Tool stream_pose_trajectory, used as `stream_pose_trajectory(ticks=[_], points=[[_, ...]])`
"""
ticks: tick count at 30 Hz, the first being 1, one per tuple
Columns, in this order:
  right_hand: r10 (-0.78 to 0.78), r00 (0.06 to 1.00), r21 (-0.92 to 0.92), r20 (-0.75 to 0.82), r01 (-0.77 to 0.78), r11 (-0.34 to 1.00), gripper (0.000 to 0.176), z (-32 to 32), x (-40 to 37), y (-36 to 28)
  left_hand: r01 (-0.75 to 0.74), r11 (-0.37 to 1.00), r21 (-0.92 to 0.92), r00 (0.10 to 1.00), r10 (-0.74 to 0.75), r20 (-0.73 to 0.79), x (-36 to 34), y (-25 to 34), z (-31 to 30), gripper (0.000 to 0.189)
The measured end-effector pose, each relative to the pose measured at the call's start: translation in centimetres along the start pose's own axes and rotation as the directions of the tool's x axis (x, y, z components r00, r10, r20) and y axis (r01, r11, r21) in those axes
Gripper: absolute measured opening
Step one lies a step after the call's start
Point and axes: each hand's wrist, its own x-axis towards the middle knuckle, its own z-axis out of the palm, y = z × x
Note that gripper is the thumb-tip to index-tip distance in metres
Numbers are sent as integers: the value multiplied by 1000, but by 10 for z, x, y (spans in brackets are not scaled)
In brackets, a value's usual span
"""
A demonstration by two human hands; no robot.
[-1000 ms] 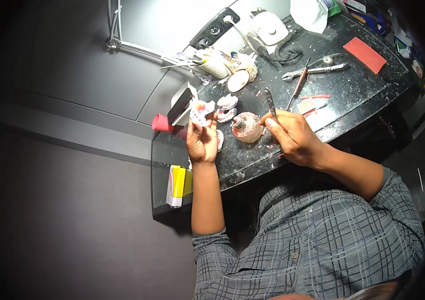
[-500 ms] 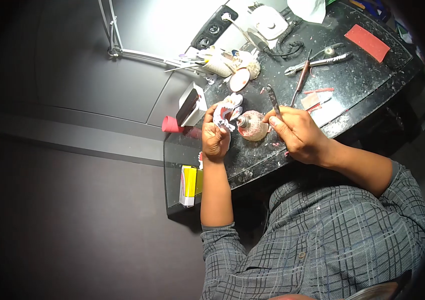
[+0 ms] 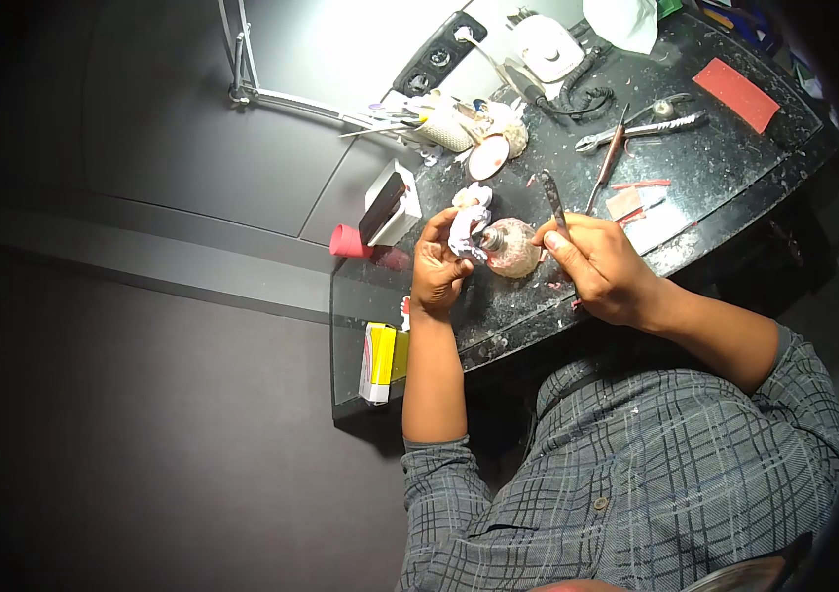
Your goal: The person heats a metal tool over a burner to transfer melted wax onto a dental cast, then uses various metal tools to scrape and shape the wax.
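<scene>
My left hand (image 3: pixel 436 281) is closed around a white dental cast (image 3: pixel 465 237), its fingers behind and its thumb below. Another pale cast piece (image 3: pixel 474 194) shows just beyond it on the desk. In my right hand (image 3: pixel 602 264), a dark wax knife (image 3: pixel 553 195) is pinched between thumb and fingers, its blade end pointing up and away from me. A small bit of reddish material seems to be at its tip. Between both hands stands a round, wax-spattered spirit burner (image 3: pixel 515 251) with a metal neck; I cannot make out a flame.
A red wax sheet (image 3: pixel 737 95), a metal plier-like tool (image 3: pixel 641 130), a red-handled tool (image 3: pixel 612 156) and wax strips (image 3: pixel 642 185) lie rightward. Behind are a tool cup (image 3: pixel 445 130) and power strip (image 3: pixel 439 59). Leftward are a red cup (image 3: pixel 345 240) and yellow box (image 3: pixel 381 357).
My left hand has turned the cast, so its red-and-white inner side shows less. The right hand still holds the wax knife in nearly the same pose. The whole view has shifted slightly.
</scene>
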Motion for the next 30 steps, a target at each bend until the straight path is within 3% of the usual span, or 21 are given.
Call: stream_pose_trajectory(ticks=[11,14,21,30], points=[[22,999,70,-37,-19,997,29,1,1,-5,44,999,2,998,-44,-43,3,0,4,84],[-44,999,6,-32,44,999,29,2,1,-3,27,1000,-15,998,-28,-54,2,1,8,87],[15,999,68,-47,-12,998,29,3,1,-1,-19,999,-36,999,18,-30,-1,1,10,88],[-119,992,-63,-41,117,991,28,2,2,-3,-24,998,-65,1000,23,-18,-4,3,11,88]])
